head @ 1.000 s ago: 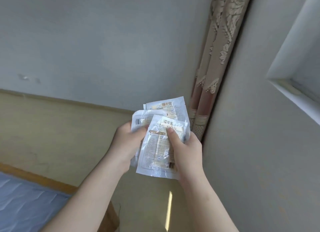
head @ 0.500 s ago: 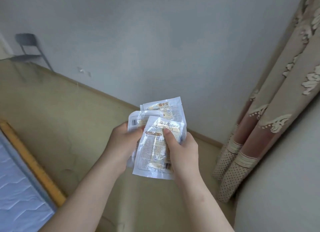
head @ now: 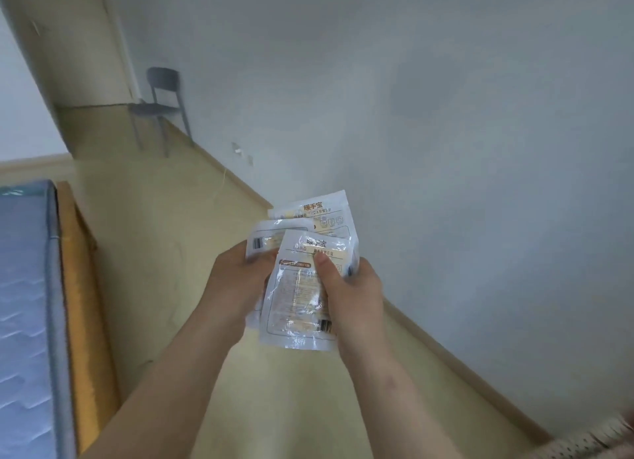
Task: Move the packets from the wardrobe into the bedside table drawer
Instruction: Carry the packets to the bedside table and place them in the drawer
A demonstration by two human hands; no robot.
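Both hands hold a fanned stack of three white packets in mid-air above the pale floor. The right hand grips the front packet from its right edge, with the thumb laid flat across the printed face and the other fingers curled out of sight behind the stack. The left hand clasps the left edge, its thumb tip pressed on the middle packet near a barcode. Its remaining fingers are also hidden behind the plastic. The back packet shows only its top strip above the others, reading "HAND WARMER" under larger characters. The finer print on all three is too blurred to read. Beyond the grip and to its left, a grey chair stands against the wall, softened by blur. Left of and below the hands, a blue mattress on an orange-brown bed frame is cut off by the picture's edge. Below and right of the grip, a sliver of dotted curtain pokes into the corner.
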